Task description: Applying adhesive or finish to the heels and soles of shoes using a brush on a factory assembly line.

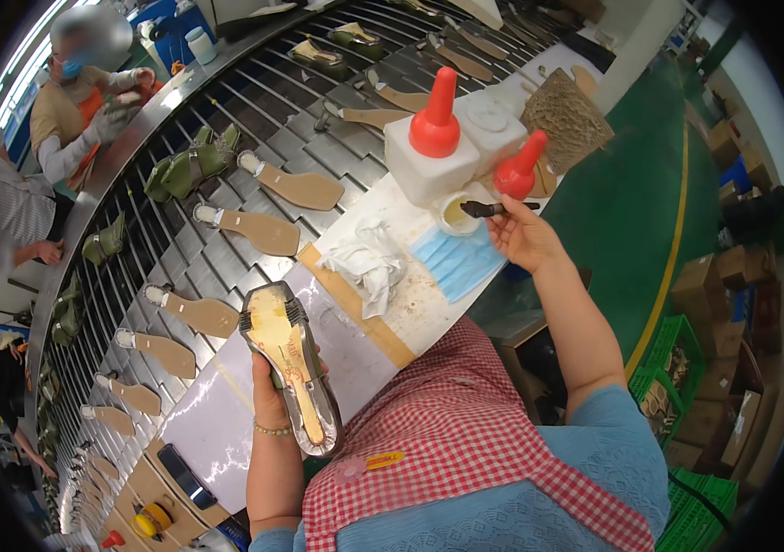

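My left hand [269,397] is wrapped round a dark shoe upper on a last [303,391], its underside turned up. That underside shows a pale insole and a yellowish coated area at the wider end. In my right hand [525,237] is a small dark-handled brush [479,210], pinched between the fingers. The brush's end is at the rim of a small white cup [454,219] holding yellowish liquid. A blue face mask [459,260] lies just below the cup. Beside it is a crumpled white cloth [369,262].
White bottles with red cone caps [435,124] stand behind the cup. A roller conveyor [249,101] carries tan soles [298,188] and green shoe uppers [191,166]. Across it works another person [79,115]. A phone [186,476] and yellow tape [151,520] lie lower left. Green crates [668,377] stand right.
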Tool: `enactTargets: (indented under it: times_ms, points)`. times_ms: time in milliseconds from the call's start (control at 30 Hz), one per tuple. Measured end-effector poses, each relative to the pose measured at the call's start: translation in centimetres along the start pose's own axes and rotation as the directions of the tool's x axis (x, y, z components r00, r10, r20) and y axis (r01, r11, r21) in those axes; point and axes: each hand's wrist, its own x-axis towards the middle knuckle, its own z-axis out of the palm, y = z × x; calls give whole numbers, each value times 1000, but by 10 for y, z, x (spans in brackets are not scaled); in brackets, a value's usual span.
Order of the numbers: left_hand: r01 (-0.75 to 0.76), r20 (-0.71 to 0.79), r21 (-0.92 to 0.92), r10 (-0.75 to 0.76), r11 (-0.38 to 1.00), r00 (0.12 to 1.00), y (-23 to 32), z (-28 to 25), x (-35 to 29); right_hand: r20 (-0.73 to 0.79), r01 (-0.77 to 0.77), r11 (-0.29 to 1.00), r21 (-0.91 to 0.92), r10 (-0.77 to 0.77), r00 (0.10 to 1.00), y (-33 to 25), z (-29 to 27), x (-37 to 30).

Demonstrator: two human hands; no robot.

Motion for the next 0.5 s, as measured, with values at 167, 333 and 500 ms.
enactTargets:
  times_ms: [167,333,500]
  points:
    - [21,-5,11,-21,1000,1000,-3,3,5,-231,-133,974,181,173,957,12,-1,13]
    - [37,-198,-79,-52,996,979,-15,13,17,259,-54,925,375,-49,965,-23,-3,-12]
    - [-6,19,-54,7,999,1000,-14,31,20,406,230,969,88,-246,880,-15,83,-95]
